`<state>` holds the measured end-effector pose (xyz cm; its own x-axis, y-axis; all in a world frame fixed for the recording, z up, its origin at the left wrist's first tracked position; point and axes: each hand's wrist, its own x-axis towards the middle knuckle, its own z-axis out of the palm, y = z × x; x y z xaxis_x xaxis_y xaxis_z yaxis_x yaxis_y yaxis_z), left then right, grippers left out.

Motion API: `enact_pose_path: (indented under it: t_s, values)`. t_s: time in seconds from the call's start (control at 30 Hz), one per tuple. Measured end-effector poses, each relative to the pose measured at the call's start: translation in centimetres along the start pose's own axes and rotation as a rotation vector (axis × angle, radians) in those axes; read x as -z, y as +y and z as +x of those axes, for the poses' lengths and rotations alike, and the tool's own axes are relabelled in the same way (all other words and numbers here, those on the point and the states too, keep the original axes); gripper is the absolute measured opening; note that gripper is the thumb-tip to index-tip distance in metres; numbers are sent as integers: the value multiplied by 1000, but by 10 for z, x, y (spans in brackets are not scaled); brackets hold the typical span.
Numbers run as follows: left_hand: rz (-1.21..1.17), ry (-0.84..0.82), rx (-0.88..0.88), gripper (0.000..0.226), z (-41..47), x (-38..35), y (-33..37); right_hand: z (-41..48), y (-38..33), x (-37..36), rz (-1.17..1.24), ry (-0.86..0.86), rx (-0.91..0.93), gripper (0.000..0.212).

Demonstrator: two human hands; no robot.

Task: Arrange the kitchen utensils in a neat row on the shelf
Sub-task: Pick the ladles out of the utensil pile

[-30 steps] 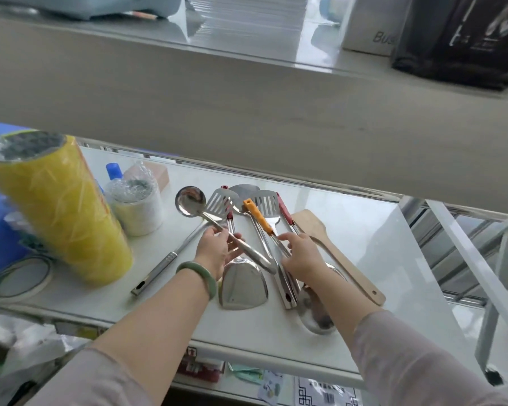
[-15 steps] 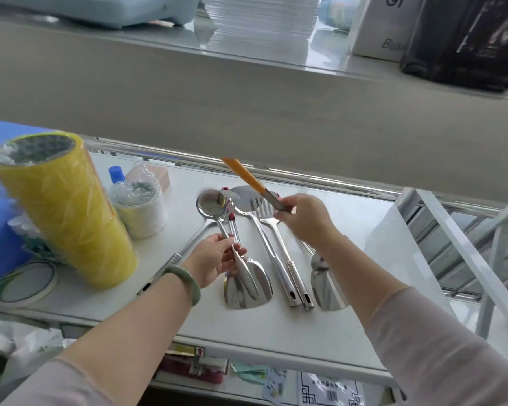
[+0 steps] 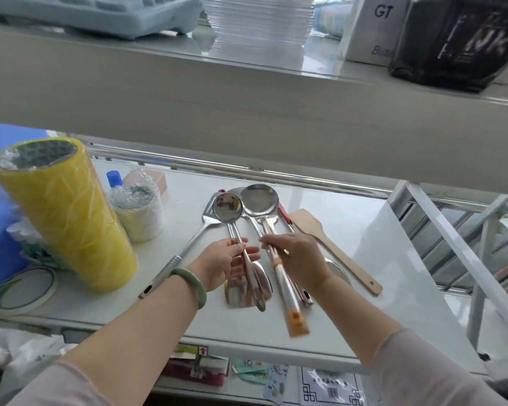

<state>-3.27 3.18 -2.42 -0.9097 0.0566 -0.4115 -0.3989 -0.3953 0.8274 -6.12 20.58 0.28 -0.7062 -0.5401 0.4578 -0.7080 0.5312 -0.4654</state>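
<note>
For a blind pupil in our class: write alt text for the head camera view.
Two bare hands each hold a steel ladle over a white shelf: the left hand a small round ladle, the right hand a larger orange-handled ladle. A wooden spatula lies alongside.

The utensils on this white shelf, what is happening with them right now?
A person is sorting metal kitchen utensils on the white shelf. The left hand holds the handle of a small ladle. The right hand grips a larger ladle with an orange-tipped handle. A slotted turner and a wooden spatula lie to either side. The row is not neat yet.
</note>
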Motion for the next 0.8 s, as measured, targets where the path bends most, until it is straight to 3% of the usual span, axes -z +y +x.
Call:
enact_pose_path:
  t_s: [0.23,0.37,0.47,0.6,0.67,0.8]
  values:
    - [102,12,32,12,-1,-10,-10,-33,7,-5,83,-77,-19,27]
    - [147,79,34,14,1,-22,-20,-46,13,-4,151,-208,-180,39]
    - [90,86,36,18,5,-35,-32,-51,14,5,404,-246,-417,44]
    - [29,76,25,18,12,-64,-43,-57,19,19,325,-197,-546,19]
    - [20,60,19,21,18,-80,-45,-60,25,26,298,-158,-621,17]
    - [218,31,-24,10,26,-121,-47,-69,43,43,344,-68,-749,15]
